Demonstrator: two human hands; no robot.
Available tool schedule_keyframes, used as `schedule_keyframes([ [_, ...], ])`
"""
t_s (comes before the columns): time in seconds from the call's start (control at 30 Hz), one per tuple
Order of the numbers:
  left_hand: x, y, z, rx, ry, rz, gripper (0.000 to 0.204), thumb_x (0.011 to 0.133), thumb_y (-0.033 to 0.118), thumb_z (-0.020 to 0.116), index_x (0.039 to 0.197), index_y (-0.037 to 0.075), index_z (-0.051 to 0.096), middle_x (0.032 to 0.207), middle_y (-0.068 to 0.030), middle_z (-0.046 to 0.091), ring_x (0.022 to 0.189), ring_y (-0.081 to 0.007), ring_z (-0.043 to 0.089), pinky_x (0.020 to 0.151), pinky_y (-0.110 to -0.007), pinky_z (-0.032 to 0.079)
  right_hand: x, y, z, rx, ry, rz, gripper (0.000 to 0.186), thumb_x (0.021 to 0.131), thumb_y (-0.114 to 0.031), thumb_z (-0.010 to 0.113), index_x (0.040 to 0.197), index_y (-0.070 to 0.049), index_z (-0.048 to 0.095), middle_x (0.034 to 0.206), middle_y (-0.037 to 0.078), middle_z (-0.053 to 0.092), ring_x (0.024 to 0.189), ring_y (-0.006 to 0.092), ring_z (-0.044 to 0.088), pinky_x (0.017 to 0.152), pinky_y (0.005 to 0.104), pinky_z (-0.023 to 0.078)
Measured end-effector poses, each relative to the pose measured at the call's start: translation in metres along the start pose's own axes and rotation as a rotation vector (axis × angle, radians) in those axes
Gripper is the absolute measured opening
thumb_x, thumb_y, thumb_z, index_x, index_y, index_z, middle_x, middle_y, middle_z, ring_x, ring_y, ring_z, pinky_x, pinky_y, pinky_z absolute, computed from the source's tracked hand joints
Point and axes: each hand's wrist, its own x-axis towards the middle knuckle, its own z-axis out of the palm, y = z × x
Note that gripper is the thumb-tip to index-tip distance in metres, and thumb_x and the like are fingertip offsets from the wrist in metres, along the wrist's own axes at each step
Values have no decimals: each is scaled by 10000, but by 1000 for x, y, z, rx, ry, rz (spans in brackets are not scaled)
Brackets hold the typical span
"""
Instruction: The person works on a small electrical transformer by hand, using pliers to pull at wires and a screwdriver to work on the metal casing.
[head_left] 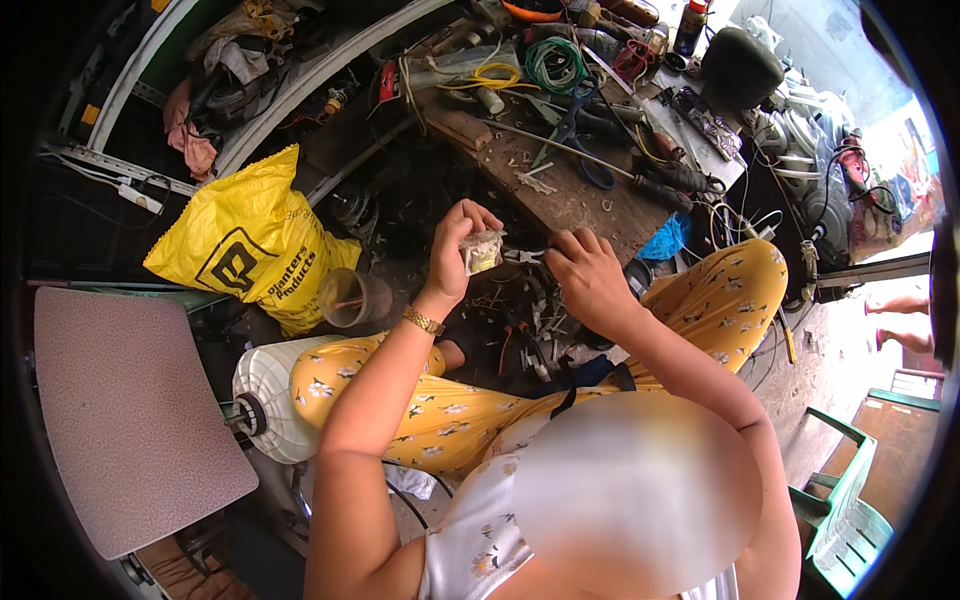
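Note:
My left hand (457,250), with a gold bracelet on its wrist, is closed around a small pale, boxy part with a yellowish face (484,256). What kind of part it is, I cannot make out. From my right hand (588,272), whose fingers are curled shut, a short silver metal tool (523,257) points toward that part. It resembles the jaws of pliers; the fingers hide its handle. Both hands are raised over my lap, near the front edge of a cluttered wooden bench (610,222).
Scissors (572,140), a long screwdriver (570,152) and wire coils (556,65) crowd the bench. A yellow sack (255,245) and a clear plastic container (357,298) stand left. A padded seat (135,420) is farther left, a green chair (840,500) right. Scraps litter the floor.

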Motion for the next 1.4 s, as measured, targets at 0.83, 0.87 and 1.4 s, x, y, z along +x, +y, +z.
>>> schedule_keyframes([
  [0.83, -4, -3, 6, -12, 26, -32, 123, 823, 177, 431, 741, 86, 413, 843, -68, 517, 838, -122, 537, 579, -280, 544, 22, 2, -7, -34, -63, -125, 164, 744, -162, 649, 874, -64, 631, 951, 79, 577, 892, 290, 588, 684, 420, 509],
  [0.87, -3, -5, 6, -13, 34, -9, 117, 822, 170, 431, 742, 86, 416, 844, -70, 523, 823, -122, 545, 576, -280, 543, 23, 3, -6, 7, -79, -102, 170, 735, -151, 655, 874, -57, 629, 941, 93, 585, 869, 310, 606, 679, 428, 518],
  [1.4, 4, -19, 0, -134, 245, 186, 114, 800, 154, 441, 726, 68, 445, 869, -92, 590, 720, -157, 556, 701, -330, 522, 37, -15, 19, 1621, -503, 800, 88, 761, 25, 490, 736, -58, 499, 710, 77, 576, 563, 176, 544, 468, 314, 407],
])
